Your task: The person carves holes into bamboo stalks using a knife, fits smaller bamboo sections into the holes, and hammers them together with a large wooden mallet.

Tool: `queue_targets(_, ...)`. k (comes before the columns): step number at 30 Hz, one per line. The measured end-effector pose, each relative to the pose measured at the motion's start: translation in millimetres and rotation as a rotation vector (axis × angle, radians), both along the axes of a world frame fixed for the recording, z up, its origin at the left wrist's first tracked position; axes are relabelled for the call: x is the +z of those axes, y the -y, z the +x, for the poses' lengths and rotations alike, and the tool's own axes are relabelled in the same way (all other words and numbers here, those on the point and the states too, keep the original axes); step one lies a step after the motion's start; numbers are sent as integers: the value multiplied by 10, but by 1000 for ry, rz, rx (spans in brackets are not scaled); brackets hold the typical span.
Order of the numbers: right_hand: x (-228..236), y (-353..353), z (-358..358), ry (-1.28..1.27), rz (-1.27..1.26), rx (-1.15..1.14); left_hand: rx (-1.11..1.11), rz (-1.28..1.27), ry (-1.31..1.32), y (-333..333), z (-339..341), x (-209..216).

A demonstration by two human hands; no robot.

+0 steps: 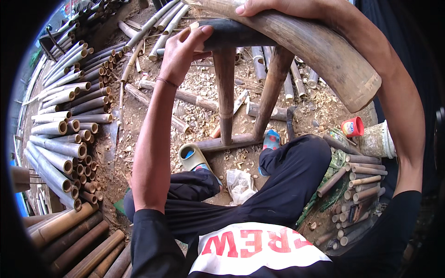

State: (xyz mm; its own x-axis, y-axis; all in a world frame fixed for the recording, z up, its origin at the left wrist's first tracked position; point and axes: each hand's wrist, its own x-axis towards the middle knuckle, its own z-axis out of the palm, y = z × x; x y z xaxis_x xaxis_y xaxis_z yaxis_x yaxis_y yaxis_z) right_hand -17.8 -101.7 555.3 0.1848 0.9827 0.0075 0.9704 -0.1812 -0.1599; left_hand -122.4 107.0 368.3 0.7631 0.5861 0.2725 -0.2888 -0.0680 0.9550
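Observation:
A thick brown bamboo pole (324, 48) slants across the top of the view, its blunt end at the right. My right hand (287, 6) is closed over its upper side, thumb showing and the other fingers partly hidden. Below it a dark crossbar (236, 34) runs left to right, and my left hand (183, 50) grips its left end between thumb and fingers. Two brown bamboo legs, a left one (225, 92) and a right one (272, 90), stretch from the crossbar to a lower bar (227, 142) near my feet.
Cut bamboo tubes (69, 134) are stacked along the left, shorter ones (364, 180) at the lower right. Wood chips and loose poles (199, 99) litter the ground. Nearby are a sandal (192, 157), a plastic bag (240, 186), a red container (352, 126) and a pale bucket (378, 140).

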Motion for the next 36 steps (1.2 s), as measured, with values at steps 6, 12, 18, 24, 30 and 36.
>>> queue_targets(6, 57, 112, -1, -50, 36, 14, 67, 61, 52, 15, 118, -34)
queue_targets(12, 90, 139, 0, -26, 26, 33, 107, -46, 104, 239, 107, 18)
queue_targets(18, -61, 51, 50, -52, 67, 85, 178, -50, 55, 212, 29, -5)
queue_targets(24, -38, 145, 3, -2, 48, 88, 77, -41, 92, 250, 50, 73)
queue_targets(30, 16, 375, 127, -140, 136, 126, 324, 158, 188, 195, 195, -148)
queue_targets(36, -70, 420, 161, -207, 153, 155, 488, 352, 127, 111, 221, -263)
